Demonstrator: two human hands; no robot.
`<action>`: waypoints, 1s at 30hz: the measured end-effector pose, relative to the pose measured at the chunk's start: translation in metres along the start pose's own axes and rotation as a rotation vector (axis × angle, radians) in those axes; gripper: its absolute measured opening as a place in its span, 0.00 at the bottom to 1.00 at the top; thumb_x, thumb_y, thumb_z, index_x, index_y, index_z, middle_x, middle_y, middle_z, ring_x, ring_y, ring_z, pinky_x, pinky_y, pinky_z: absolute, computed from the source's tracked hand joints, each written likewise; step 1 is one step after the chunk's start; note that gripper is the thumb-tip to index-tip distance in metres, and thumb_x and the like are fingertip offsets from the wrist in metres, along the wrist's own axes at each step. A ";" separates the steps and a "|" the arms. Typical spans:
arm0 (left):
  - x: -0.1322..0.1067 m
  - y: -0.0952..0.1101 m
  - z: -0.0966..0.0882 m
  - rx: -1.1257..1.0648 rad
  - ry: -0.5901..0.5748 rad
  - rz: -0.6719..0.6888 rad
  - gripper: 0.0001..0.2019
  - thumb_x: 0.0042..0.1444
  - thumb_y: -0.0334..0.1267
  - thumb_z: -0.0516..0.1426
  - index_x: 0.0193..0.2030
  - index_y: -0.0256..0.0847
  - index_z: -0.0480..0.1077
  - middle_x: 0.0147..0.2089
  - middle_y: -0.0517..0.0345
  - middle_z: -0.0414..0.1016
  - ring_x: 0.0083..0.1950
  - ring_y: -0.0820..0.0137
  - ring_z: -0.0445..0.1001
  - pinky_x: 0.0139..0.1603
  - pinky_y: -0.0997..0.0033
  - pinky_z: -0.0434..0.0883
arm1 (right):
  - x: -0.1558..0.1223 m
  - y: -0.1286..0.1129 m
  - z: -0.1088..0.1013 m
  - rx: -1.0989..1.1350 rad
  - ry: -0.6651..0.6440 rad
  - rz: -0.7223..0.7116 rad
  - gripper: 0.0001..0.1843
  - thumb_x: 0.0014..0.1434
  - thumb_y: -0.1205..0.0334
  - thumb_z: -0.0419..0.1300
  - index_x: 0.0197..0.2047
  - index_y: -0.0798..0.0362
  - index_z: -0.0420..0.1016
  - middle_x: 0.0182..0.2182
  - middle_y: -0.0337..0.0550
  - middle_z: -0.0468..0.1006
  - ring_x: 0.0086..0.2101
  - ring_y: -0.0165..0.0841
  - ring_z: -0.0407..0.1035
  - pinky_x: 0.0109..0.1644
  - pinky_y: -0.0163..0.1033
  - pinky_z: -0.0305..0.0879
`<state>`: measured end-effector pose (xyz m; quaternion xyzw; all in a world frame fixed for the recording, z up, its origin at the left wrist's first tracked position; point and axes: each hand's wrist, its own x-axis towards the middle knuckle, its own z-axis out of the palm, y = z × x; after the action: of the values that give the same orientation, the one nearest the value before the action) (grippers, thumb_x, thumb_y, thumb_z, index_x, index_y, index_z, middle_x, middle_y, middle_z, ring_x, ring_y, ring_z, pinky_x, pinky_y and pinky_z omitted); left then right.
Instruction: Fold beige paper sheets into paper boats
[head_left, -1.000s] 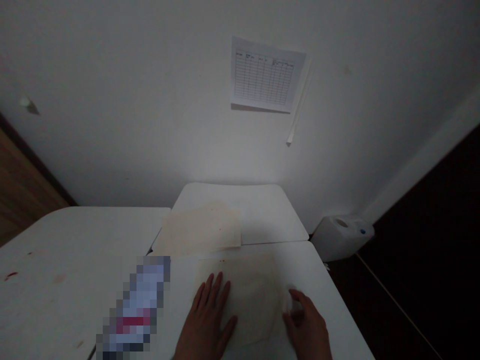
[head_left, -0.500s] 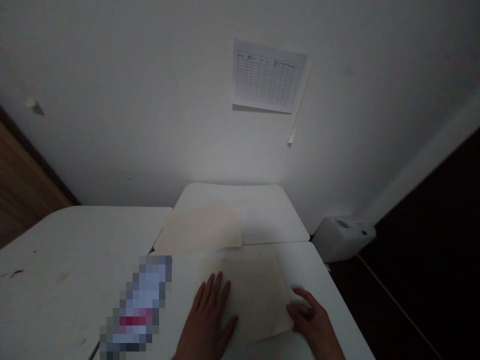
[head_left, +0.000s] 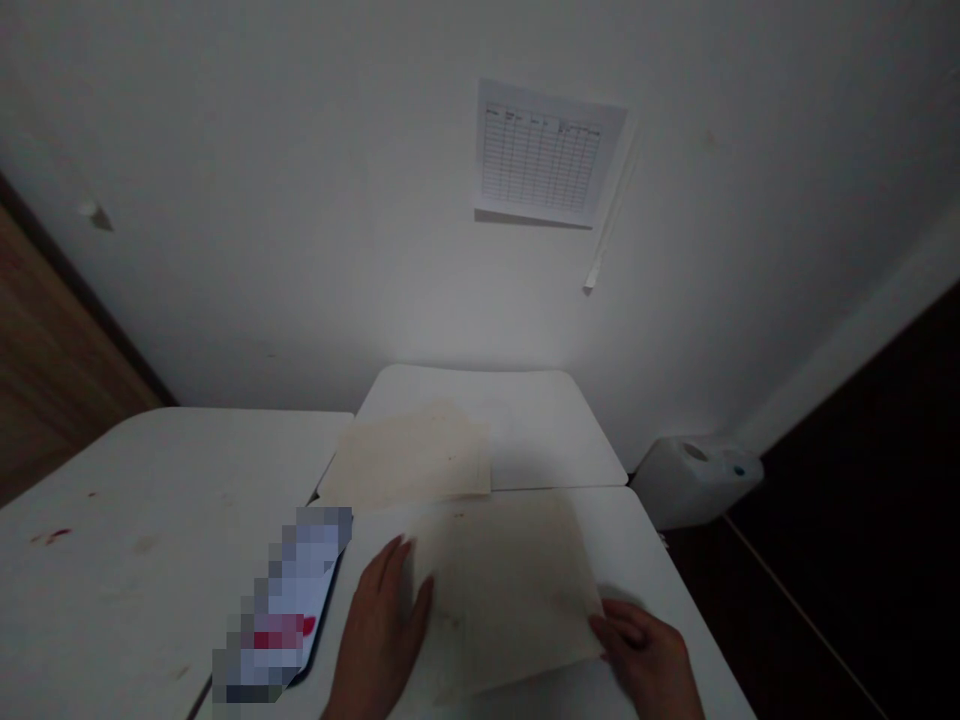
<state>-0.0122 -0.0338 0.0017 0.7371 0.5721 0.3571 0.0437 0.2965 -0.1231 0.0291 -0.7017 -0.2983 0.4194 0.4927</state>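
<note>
A thin beige sheet of paper (head_left: 525,590) lies on the near white table, with small reddish marks by its upper left. My right hand (head_left: 645,650) is closed in a pinch at its right edge. By the sheet's left edge rests my left hand (head_left: 382,625), fingers stretched out and thumb apart, holding nothing; whether it touches the paper I cannot tell. Just beyond lies a second beige sheet (head_left: 412,462), across the seam between two tables. Left of my left hand is a phone (head_left: 296,590), its screen blurred into blocks.
White tables (head_left: 187,490) meet along seams; the left one has red stains. A printed grid sheet (head_left: 544,155) hangs on the wall beside a narrow white strip (head_left: 611,220). A white plastic jug (head_left: 682,490) stands right of the table, near the dark floor.
My left hand has slid left, off the sheet's face to its edge. My right fingers have closed on the right edge. The view has shifted slightly.
</note>
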 end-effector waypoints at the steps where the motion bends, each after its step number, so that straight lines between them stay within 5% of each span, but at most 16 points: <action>1: 0.002 -0.003 -0.001 -0.033 0.019 -0.022 0.24 0.62 0.48 0.51 0.60 0.37 0.61 0.59 0.42 0.67 0.60 0.54 0.68 0.59 0.47 0.67 | 0.001 -0.002 -0.003 0.013 0.020 -0.013 0.28 0.35 0.41 0.71 0.32 0.56 0.82 0.29 0.51 0.82 0.34 0.49 0.77 0.31 0.41 0.75; 5: 0.009 -0.007 -0.006 -0.146 0.024 -0.158 0.25 0.58 0.53 0.53 0.56 0.37 0.66 0.53 0.45 0.73 0.54 0.53 0.73 0.54 0.48 0.70 | 0.002 -0.005 -0.010 0.045 0.080 -0.058 0.27 0.34 0.41 0.72 0.30 0.57 0.82 0.28 0.51 0.82 0.31 0.47 0.77 0.29 0.41 0.76; 12: 0.020 0.011 -0.023 -0.512 -0.172 -0.494 0.23 0.51 0.59 0.58 0.39 0.39 0.76 0.31 0.55 0.81 0.33 0.60 0.79 0.36 0.66 0.75 | 0.006 0.000 -0.012 0.041 0.051 0.011 0.30 0.34 0.41 0.73 0.33 0.58 0.82 0.28 0.50 0.82 0.32 0.45 0.77 0.30 0.39 0.75; 20: 0.023 0.019 -0.030 -0.621 -0.175 -0.588 0.22 0.46 0.59 0.61 0.31 0.40 0.78 0.30 0.54 0.82 0.33 0.58 0.80 0.38 0.66 0.75 | 0.007 0.011 -0.002 -0.088 0.115 -0.035 0.32 0.40 0.36 0.68 0.35 0.57 0.81 0.27 0.47 0.81 0.29 0.42 0.75 0.30 0.40 0.73; 26: 0.023 0.022 -0.031 -0.607 -0.168 -0.600 0.22 0.44 0.59 0.61 0.30 0.41 0.79 0.30 0.53 0.82 0.32 0.57 0.79 0.37 0.65 0.75 | 0.005 0.007 -0.002 -0.468 0.268 -0.253 0.25 0.48 0.35 0.63 0.30 0.50 0.81 0.25 0.45 0.81 0.29 0.43 0.76 0.34 0.40 0.70; 30: 0.023 0.026 -0.031 -0.617 -0.164 -0.628 0.24 0.41 0.61 0.62 0.29 0.39 0.79 0.28 0.54 0.81 0.28 0.60 0.77 0.28 0.69 0.72 | 0.000 0.000 0.002 -0.561 0.303 -0.401 0.25 0.54 0.36 0.58 0.34 0.49 0.81 0.30 0.45 0.82 0.30 0.42 0.76 0.35 0.39 0.71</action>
<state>-0.0068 -0.0337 0.0479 0.5060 0.6297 0.4206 0.4131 0.2947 -0.1220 0.0289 -0.7911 -0.4568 0.1078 0.3922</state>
